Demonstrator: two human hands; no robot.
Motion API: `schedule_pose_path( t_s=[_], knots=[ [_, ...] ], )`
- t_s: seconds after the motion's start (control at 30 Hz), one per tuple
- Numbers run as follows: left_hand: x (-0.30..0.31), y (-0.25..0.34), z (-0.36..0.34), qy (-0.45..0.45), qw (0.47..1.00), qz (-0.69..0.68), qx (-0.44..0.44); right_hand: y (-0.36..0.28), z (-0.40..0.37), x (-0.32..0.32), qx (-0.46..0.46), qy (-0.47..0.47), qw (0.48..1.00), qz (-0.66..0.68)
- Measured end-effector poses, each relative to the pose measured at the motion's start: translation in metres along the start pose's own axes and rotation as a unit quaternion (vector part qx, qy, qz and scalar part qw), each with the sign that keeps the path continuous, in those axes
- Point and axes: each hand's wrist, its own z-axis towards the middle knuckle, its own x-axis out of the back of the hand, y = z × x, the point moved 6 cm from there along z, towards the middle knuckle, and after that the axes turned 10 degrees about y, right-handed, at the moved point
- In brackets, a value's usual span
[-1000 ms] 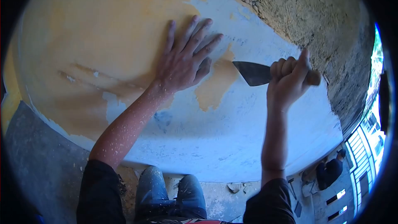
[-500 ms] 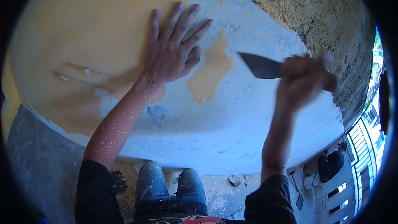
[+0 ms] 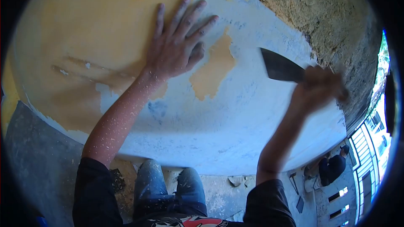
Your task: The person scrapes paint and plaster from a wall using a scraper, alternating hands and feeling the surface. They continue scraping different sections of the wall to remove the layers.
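Note:
My left hand lies flat with fingers spread on the wall, across the border of yellow-orange paint and bare whitish plaster. Light flecks dot that forearm. In my right hand, slightly blurred, is a paint scraper, its dark, wide blade pointing up and left over the whitish surface. The fingers wrap round the handle, which juts out on the far side. Between the two hands an island of orange paint with ragged edges remains on the wall.
Rough brown masonry borders the plaster at upper right. Below, flakes litter the floor by my knees. A long-handled tool lies at lower right, near a crouching person and a white railing.
My right hand has swung to the right with the scraper, its blade moving farther from the orange island. My left hand keeps its place on the wall; the view has shifted slightly.

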Motion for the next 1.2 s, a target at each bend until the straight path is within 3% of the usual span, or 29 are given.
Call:
schedule_pose_path(
  t_s=[0.07, 0.17, 0.2, 0.23, 0.3, 0.33, 0.37, 0.43, 0.5, 0.53, 0.57, 0.6, 0.67, 0.7, 0.73, 0.8, 0.83, 0.9, 0.93, 0.97, 1.03, 1.07, 1.1, 1.17, 1.2],
  knots=[
    [-0.002, 0.004, -0.001, 0.003, 1.000, -0.007, -0.004, 0.004, 0.000, 0.019, 0.016, 0.045, 0.997, -0.068],
    [0.001, -0.001, 0.000, 0.008, 1.000, 0.005, -0.002, -0.011, -0.006, 0.016, -0.006, 0.026, 0.996, 0.082],
    [0.000, -0.001, -0.001, -0.004, 1.000, -0.001, -0.001, -0.043, 0.009, 0.022, 0.017, 0.039, 0.992, 0.116],
    [0.000, -0.001, -0.005, -0.008, 1.000, -0.003, 0.004, -0.034, 0.000, 0.019, 0.014, 0.038, 0.993, 0.112],
    [-0.002, 0.000, -0.001, 0.000, 1.000, 0.010, -0.003, -0.010, -0.027, -0.007, -0.017, -0.136, 0.991, 0.013],
    [-0.001, -0.004, 0.001, 0.004, 1.000, 0.015, 0.001, -0.019, -0.023, 0.003, 0.036, -0.118, 0.992, -0.003],
    [-0.001, -0.002, -0.001, 0.006, 1.000, 0.012, -0.004, -0.029, -0.010, 0.020, 0.034, -0.046, 0.991, 0.118],
    [-0.001, -0.001, -0.002, 0.012, 1.000, 0.009, 0.000, -0.039, -0.004, 0.024, 0.023, 0.011, 0.992, 0.122],
    [-0.002, -0.001, -0.003, 0.007, 1.000, 0.019, -0.002, -0.009, -0.029, -0.008, 0.010, -0.186, 0.983, 0.000],
    [-0.002, -0.002, -0.002, 0.008, 1.000, 0.025, 0.001, -0.014, -0.028, -0.001, -0.032, -0.113, 0.993, -0.030],
    [-0.002, -0.003, -0.001, 0.005, 1.000, 0.023, -0.002, -0.037, -0.029, 0.006, 0.114, 0.037, 0.993, 0.013],
    [-0.003, -0.002, -0.003, -0.002, 1.000, 0.016, -0.003, -0.026, -0.019, 0.021, 0.111, 0.033, 0.993, 0.011],
    [-0.004, -0.005, -0.002, 0.005, 1.000, 0.025, 0.001, 0.003, 0.017, 0.062, 0.153, 0.007, 0.983, -0.101],
    [-0.005, -0.001, -0.003, 0.003, 1.000, 0.025, -0.006, 0.023, -0.014, 0.025, 0.042, -0.108, 0.988, -0.104],
    [-0.004, -0.001, -0.004, 0.009, 0.999, 0.031, -0.010, 0.021, -0.017, 0.032, 0.041, -0.103, 0.988, -0.105],
    [-0.001, -0.003, -0.004, 0.010, 1.000, 0.018, -0.011, 0.017, -0.031, 0.031, 0.039, -0.143, 0.989, 0.016],
    [0.000, -0.004, -0.005, 0.008, 1.000, -0.005, -0.011, -0.007, -0.006, 0.055, 0.025, 0.025, 0.992, 0.125],
    [-0.001, -0.002, -0.007, -0.004, 1.000, -0.001, -0.013, 0.001, -0.004, 0.048, 0.119, 0.140, 0.981, -0.065],
    [-0.002, -0.002, -0.005, -0.002, 1.000, 0.007, -0.016, 0.007, -0.034, 0.011, -0.034, -0.007, 0.996, 0.082],
    [-0.002, -0.001, -0.005, 0.000, 1.000, 0.020, -0.014, -0.005, -0.037, 0.005, -0.026, -0.124, 0.990, 0.066],
    [-0.003, -0.001, -0.008, 0.002, 1.000, -0.002, -0.005, -0.036, -0.021, 0.024, 0.037, 0.093, 0.992, 0.075],
    [-0.003, -0.003, -0.007, 0.002, 1.000, 0.002, -0.005, -0.049, -0.008, 0.034, -0.005, 0.013, 0.990, 0.144],
    [-0.005, -0.003, -0.006, 0.005, 1.000, 0.007, -0.006, -0.035, -0.012, 0.028, -0.004, 0.009, 0.990, 0.141],
    [-0.007, 0.001, -0.006, 0.006, 1.000, 0.003, -0.012, 0.014, -0.031, 0.008, -0.069, -0.072, 0.995, 0.006],
    [-0.005, -0.004, -0.005, 0.016, 1.000, 0.016, -0.014, 0.013, -0.037, 0.010, -0.095, -0.097, 0.991, 0.017]
  ],
)
